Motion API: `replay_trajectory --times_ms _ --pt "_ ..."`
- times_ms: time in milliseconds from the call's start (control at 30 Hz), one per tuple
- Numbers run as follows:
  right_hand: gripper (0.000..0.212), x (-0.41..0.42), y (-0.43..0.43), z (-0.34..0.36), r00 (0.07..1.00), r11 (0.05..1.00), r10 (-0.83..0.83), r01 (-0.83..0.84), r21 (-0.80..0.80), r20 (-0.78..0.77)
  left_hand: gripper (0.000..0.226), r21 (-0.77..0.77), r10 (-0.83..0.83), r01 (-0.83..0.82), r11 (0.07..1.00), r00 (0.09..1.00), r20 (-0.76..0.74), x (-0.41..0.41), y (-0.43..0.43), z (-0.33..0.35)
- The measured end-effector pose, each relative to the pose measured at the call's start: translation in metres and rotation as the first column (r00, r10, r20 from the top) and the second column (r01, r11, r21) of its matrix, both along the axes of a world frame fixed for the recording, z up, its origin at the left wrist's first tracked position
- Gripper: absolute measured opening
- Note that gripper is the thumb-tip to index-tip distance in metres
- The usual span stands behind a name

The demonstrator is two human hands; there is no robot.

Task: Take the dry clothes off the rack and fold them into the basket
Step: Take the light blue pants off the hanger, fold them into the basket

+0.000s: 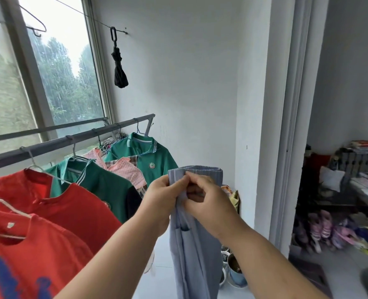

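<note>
Both forearms come up from the bottom edge. The left hand [161, 197] and right hand [211, 203] meet on a blue-grey garment [197, 255].
- Left fingers [182, 183] are curled over the garment's ribbed top band, pinching its edge.
- The right thumb and forefinger pinch the same fabric just beside them, and the other right fingers are bent behind. Both hands are grasping.
- The garment hangs straight down from that grip, doubled lengthwise, with a pocket slit showing below the left wrist. It is off the rack [70, 141], held in the air right of the rail's far end.

On the rail, from near end to far end, all on hangers:
- A red shirt [27, 255] with a blue print low on the front, which we cannot read. A small white tag [10, 225] sits at its neck, too small to read.
- A second red shirt [75, 206].
- A green polo [105, 186] with a striped collar.
- A pink checked top [124, 169].
- A far green polo [148, 156] with a round chest badge [151, 165], its lettering unreadable.

Elsewhere:
- A black folded umbrella [119, 70] hangs on the white wall from a line.
- A bare wire hanger [36, 26] hangs before the window [66, 83].
- Pots [235, 270] stand on the floor behind the garment.
- Pink shoes [321, 229] lie through the doorway at right.
</note>
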State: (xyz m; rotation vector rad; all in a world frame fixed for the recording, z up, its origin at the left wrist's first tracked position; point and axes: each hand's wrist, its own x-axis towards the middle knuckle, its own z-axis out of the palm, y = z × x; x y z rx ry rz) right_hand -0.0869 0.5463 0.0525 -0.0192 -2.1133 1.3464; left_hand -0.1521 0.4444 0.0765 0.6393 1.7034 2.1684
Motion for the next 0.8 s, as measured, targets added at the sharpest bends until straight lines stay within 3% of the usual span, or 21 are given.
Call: replay_trajectory --times_ms 67,133,200,233,333,433,533,667,733,800 --pt "0.047 0.002 0.004 -0.001 0.999 0.999 0.015 -0.017 -0.045 -0.051 0.019 0.001 0.009 -0.009 1.000 1.000 0.021 -0.004 -0.004 -0.001" --pt "0.048 0.004 0.013 -0.003 0.985 0.988 -0.150 0.147 -0.048 -0.081 0.019 -0.002 0.045 -0.045 0.999 0.998 0.033 -0.007 -0.006 -0.001" --pt "0.066 0.006 0.026 -0.005 0.952 0.950 -0.305 0.302 -0.078 -0.025 0.015 0.021 0.053 -0.054 0.998 0.998 0.046 -0.012 -0.011 0.002" --pt "0.082 0.006 0.036 -0.007 0.952 0.943 -0.304 0.307 -0.130 0.041 0.013 0.040 0.047 -0.049 0.998 0.998 0.052 -0.014 -0.013 0.004" --pt "0.114 0.007 0.053 -0.010 0.995 0.916 0.022 0.020 -0.400 0.101 0.020 0.092 -0.001 -0.004 0.996 0.998 0.059 -0.019 -0.018 0.012" --pt "0.090 0.006 0.057 -0.006 0.979 0.859 0.201 -0.157 -0.488 0.037 0.019 0.088 -0.045 0.040 0.995 0.998 0.053 -0.018 -0.018 0.016" --pt "0.059 0.004 0.056 0.004 0.996 0.873 0.084 -0.055 -0.485 0.038 0.027 0.065 -0.062 0.059 0.996 0.997 0.042 -0.022 -0.020 0.015" --pt "0.042 0.002 0.056 0.014 1.000 0.878 -0.021 0.015 -0.478 -0.008 0.012 -0.068 -0.082 0.076 0.995 0.993 -0.085 -0.023 -0.026 0.004" --pt "0.032 0.002 0.058 0.016 0.999 0.876 -0.048 0.037 -0.481 -0.010 0.030 -0.187 -0.080 0.053 0.981 0.987 -0.142 -0.027 -0.028 -0.007" --pt "0.026 0.003 0.059 0.016 0.998 0.881 -0.056 0.048 -0.471 -0.003 0.030 -0.230 -0.041 0.003 0.973 0.986 -0.164 -0.030 -0.029 -0.016"
